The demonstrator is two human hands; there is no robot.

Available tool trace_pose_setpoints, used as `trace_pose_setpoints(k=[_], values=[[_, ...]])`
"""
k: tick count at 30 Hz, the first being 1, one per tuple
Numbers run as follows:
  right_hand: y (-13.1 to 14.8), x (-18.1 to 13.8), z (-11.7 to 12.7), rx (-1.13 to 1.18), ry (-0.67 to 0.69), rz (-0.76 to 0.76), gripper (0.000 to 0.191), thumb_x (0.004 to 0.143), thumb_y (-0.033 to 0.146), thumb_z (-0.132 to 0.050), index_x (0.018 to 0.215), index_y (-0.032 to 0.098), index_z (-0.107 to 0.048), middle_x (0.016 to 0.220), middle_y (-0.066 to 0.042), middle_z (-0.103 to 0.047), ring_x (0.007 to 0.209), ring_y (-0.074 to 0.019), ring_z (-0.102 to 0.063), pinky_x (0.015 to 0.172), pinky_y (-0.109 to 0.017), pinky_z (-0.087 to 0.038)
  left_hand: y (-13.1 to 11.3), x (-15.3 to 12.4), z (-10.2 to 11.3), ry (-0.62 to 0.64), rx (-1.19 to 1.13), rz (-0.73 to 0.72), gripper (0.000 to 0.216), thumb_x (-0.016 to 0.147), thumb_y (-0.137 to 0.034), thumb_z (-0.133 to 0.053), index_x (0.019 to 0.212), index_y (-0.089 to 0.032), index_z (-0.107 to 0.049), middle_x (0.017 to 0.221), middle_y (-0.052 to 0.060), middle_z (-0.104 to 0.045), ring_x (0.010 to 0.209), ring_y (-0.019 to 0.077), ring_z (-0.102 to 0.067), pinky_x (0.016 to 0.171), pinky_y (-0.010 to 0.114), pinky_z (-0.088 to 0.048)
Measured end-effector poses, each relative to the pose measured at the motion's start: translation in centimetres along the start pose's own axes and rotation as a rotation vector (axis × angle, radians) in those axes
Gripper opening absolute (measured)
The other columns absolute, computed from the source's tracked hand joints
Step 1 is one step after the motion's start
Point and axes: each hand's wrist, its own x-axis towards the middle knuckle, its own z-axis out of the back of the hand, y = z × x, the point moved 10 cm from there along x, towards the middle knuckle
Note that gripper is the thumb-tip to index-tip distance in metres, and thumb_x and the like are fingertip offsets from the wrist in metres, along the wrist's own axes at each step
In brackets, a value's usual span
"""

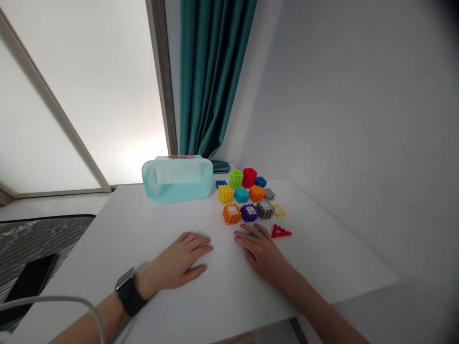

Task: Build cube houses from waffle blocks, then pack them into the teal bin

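My left hand (177,263) lies flat on the white table (322,239), fingers stretched out, holding nothing; a dark watch sits on its wrist. My right hand (261,253) also lies flat, fingers spread, its fingertips over a small blue piece (255,231). Just beyond it are a red triangle piece (280,232), an orange block (232,213), a purple block (249,212) and a grey block (265,209). Further back stand yellow (225,193), teal (241,195), green (235,178) and red (249,177) blocks.
A pale turquoise plastic box (177,179) stands at the table's far left. A teal curtain (211,71) hangs behind it, beside a window. The wall runs along the right. A black phone (30,282) lies on a striped surface at the lower left. A white cable (53,301) crosses my left forearm.
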Motion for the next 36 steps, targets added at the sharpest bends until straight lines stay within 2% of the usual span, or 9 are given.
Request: trace_pose_setpoints(k=[9, 12, 15, 18, 21, 24, 28, 33, 36], values=[[0.4, 0.2, 1.0, -0.005, -0.079, -0.001, 0.037, 0.092, 0.006, -0.046, 0.12, 0.02, -0.066, 0.127, -0.009, -0.07, 0.127, -0.027, -0.056, 0.111, -0.054, -0.035, 0.6, -0.1, 0.0, -0.038, 0.038, 0.037, 0.037, 0.097, -0.027, -0.053, 0.133, -0.023, -0.056, 0.134, 0.01, -0.062, 0.126, 0.0264, -0.054, 0.11, 0.046, -0.039], [2.0, 0.9, 1.2, 0.011, -0.083, 0.026, 0.036, 0.091, 0.006, -0.048, 0.12, 0.02, -0.066, 0.126, -0.01, -0.07, 0.125, -0.0258, -0.058, 0.111, -0.053, -0.038, 2.5, -0.2, 0.4, -0.119, 0.1, 0.146, 0.037, 0.098, -0.028, -0.05, 0.134, -0.022, -0.057, 0.135, 0.011, -0.062, 0.125, 0.0282, -0.054, 0.109, 0.049, -0.04], [4.3, 2.0, 0.6, 0.049, -0.053, 0.086, 0.034, 0.09, 0.007, -0.052, 0.117, 0.021, -0.066, 0.125, -0.009, -0.07, 0.125, -0.0252, -0.056, 0.112, -0.051, -0.038, 4.3, -0.2, 0.9, -0.199, 0.146, 0.226, 0.042, 0.097, -0.031, -0.051, 0.137, -0.019, -0.054, 0.146, 0.014, -0.054, 0.132, 0.03, -0.049, 0.111, 0.05, -0.038], [6.2, 2.8, -0.3, 0.083, -0.035, 0.132, 0.031, 0.09, 0.007, -0.054, 0.115, 0.022, -0.066, 0.123, -0.008, -0.07, 0.125, -0.0244, -0.056, 0.113, -0.05, -0.037, 4.9, -0.1, 0.8, -0.209, 0.164, 0.237, 0.051, 0.098, -0.035, -0.05, 0.146, -0.018, -0.045, 0.155, 0.015, -0.045, 0.14, 0.0301, -0.043, 0.114, 0.05, -0.035], [7.2, 3.3, -1.2, 0.098, 0.008, 0.157, 0.028, 0.091, 0.009, -0.055, 0.115, 0.021, -0.065, 0.123, -0.008, -0.069, 0.124, -0.024, -0.055, 0.113, -0.049, -0.036, 5.1, 0.0, 0.5, -0.192, 0.162, 0.248, 0.055, 0.098, -0.037, -0.05, 0.148, -0.016, -0.042, 0.153, 0.016, -0.047, 0.14, 0.0298, -0.043, 0.115, 0.049, -0.033], [7.5, 3.8, -1.4, 0.089, 0.052, 0.17, 0.024, 0.092, 0.011, -0.055, 0.112, 0.021, -0.065, 0.121, -0.008, -0.069, 0.122, -0.0238, -0.056, 0.112, -0.048, -0.035, 5.5, 0.0, 0.7, -0.214, 0.129, 0.253, 0.047, 0.096, -0.033, -0.054, 0.139, -0.016, -0.052, 0.141, 0.015, -0.057, 0.131, 0.0289, -0.05, 0.112, 0.047, -0.037], [7.9, 5.2, -1.3, 0.075, 0.136, 0.181, 0.015, 0.094, 0.014, -0.055, 0.101, 0.02, -0.067, 0.108, -0.007, -0.07, 0.11, -0.023, -0.059, 0.106, -0.045, -0.037, 7.4, -0.8, 1.5, -0.249, 0.021, 0.275, 0.022, 0.092, -0.027, -0.059, 0.11, -0.022, -0.07, 0.111, 0.008, -0.07, 0.11, 0.0256, -0.061, 0.1, 0.044, -0.044], [8.3, 8.0, -2.0, 0.034, 0.231, 0.153, 0.014, 0.094, 0.015, -0.056, 0.096, 0.019, -0.069, 0.1, -0.007, -0.07, 0.099, -0.0223, -0.061, 0.094, -0.04, -0.042, 9.3, -2.3, 2.6, -0.268, -0.143, 0.264, 0.013, 0.091, -0.028, -0.063, 0.086, -0.023, -0.073, 0.098, 0.004, -0.073, 0.1, 0.0222, -0.064, 0.094, 0.038, -0.045], [8.7, 9.6, -2.7, 0.0, 0.276, 0.158, 0.013, 0.095, 0.018, -0.056, 0.099, 0.018, -0.069, 0.099, -0.008, -0.069, 0.097, -0.0231, -0.062, 0.086, -0.037, -0.043, 9.7, -3.0, 3.3, -0.305, -0.188, 0.284, 0.014, 0.091, -0.034, -0.065, 0.089, -0.022, -0.073, 0.097, 0.005, -0.073, 0.099, 0.0224, -0.064, 0.092, 0.037, -0.046]])
